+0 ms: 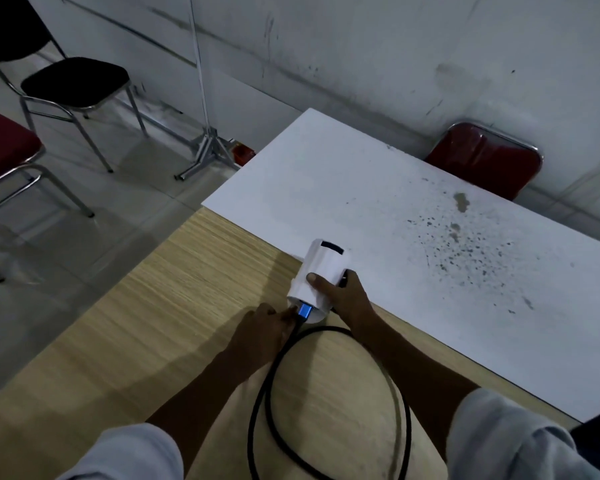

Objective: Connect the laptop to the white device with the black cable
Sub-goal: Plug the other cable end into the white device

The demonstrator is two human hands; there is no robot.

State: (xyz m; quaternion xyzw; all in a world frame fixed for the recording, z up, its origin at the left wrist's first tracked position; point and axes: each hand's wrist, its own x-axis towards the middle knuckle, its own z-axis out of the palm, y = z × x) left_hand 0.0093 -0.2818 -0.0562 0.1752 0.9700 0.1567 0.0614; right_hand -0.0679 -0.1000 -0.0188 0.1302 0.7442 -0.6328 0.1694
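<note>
2 hands work: the right hand (340,292) clamps the light white device (317,275), the left hand (267,323) pinches the blue plug (305,310). Hold the black cable (274,372) by that rigid plug; its cord looks floppy.

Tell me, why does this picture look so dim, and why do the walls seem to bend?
Head view: lighting is low, so the hands and arms go nearly black against the white device; soft shadows fall left across the wooden table; the wide-angle lens curves the wall lines and the white board; slight softness everywhere.

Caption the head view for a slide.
Right hand steadies white device; left hand at the black cable's blue plug.
</note>
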